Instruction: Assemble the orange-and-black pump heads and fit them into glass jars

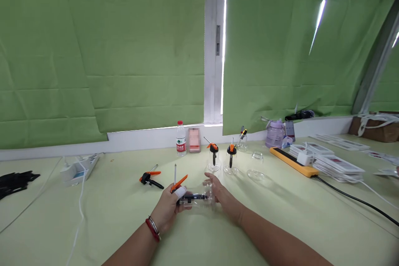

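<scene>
My left hand [168, 205] grips a black-and-orange bottle top [178, 183] with a thin metal spout and a long black stem. That stem lies inside a clear bottle [202, 203], held on its side low over the table. My right hand [221, 193] cups the wide base end of this bottle; its fingertips are partly hidden behind it. A similar loose top [151, 179] lies on the table left of my hands. Beyond them, a clear bottle [214, 168] and another clear bottle [231, 169] stand upright, each with a black-and-orange top.
A clear bottle without a top [256, 173] stands to the right. At the back are a water bottle [181, 141], a pink-screened phone [194, 140] and a purple jug [274, 134]. An orange-black power strip [293, 162] adjoins stacked white cards [338, 167]. Cables cross both sides.
</scene>
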The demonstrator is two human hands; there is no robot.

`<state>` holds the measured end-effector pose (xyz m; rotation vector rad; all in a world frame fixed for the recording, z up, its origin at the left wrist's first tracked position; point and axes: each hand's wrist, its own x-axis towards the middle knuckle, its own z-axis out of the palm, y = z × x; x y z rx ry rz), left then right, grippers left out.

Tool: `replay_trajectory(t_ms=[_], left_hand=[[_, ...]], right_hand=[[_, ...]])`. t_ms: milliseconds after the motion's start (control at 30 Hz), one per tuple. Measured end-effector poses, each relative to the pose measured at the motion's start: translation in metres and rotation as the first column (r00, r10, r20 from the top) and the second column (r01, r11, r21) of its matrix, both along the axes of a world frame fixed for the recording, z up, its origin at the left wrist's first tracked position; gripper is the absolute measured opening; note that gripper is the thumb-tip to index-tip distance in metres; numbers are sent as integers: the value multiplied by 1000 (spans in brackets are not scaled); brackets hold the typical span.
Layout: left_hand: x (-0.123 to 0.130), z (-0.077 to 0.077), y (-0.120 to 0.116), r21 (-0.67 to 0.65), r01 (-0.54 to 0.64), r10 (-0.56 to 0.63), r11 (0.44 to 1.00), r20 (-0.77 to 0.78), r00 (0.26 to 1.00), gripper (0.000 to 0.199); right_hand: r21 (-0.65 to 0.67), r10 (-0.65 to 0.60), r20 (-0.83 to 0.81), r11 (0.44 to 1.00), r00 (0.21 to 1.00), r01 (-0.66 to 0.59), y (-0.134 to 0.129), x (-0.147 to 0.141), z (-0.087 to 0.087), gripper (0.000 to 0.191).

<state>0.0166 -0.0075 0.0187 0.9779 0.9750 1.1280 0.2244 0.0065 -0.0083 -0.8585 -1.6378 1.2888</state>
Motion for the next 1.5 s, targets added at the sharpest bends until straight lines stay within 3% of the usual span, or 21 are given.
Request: replay_trajectory(t_ms=[100,167,333,500,633,700,767,833,933,1000,1067,1133,1167,1267,1333,1367,1433,1500], left_hand=[[-4,-1,4,-41,-48,50,998,75,996,29],[-6,-1,5,-46,-47,51,998,97,994,26],[-4,1,1,-33,0,1,999,27,1000,32],[0,2,-5,6,104,-104,995,-33,994,45],[-2,-1,-1,1,108,-108,994,-21,994,44],[-4,-2,2,-15,79,-79,997,-5,997,41],[-6,-3,5,-37,31,-30,999,16,999,38],[-8,-2,7,-67,-2,5,998,41,999,33],[-10,-2,7,-111,7,0,994,72,997,29],[-10,-3,6,-133,36,-26,990,81,996,30],[-10,-2,5,-140,65,-55,988,73,996,32],[-8,0,3,-121,80,-74,989,49,996,33],[-7,1,2,-100,83,-81,992,33,996,34],[-3,4,-4,0,107,-107,994,-12,994,35],[1,3,-7,71,138,-135,988,-46,990,34],[3,3,-8,97,150,-144,984,-66,987,34],[6,0,-9,111,149,-139,983,-96,986,33],[7,-2,-6,79,112,-105,991,-91,990,33]], right_hand=[[300,-27,210,953,977,-38,-7,4,7,81],[393,-64,296,917,953,-60,-11,5,10,85],[262,-21,308,963,951,-63,-6,7,3,79],[174,35,216,982,976,-74,3,8,-5,55],[1,74,248,997,966,-77,1,5,-3,61],[16,66,273,997,960,-73,-1,5,0,67],[160,5,299,986,954,-55,-4,5,2,75],[390,-95,352,919,931,-54,-6,6,4,87],[687,-237,457,706,857,-172,-6,7,6,85],[784,-292,482,565,826,-258,-5,7,5,78],[820,-316,472,500,823,-278,-4,6,4,75],[818,-300,441,523,846,-241,-4,5,2,76],[799,-278,418,565,865,-205,-4,6,1,76],[619,-168,333,781,928,-81,-4,8,1,65],[372,-68,283,927,957,-44,-3,9,1,53],[225,-14,258,973,966,-46,-2,9,1,51],[-26,68,208,998,976,-64,1,8,1,54],[-145,92,207,987,974,-63,1,8,1,60]])
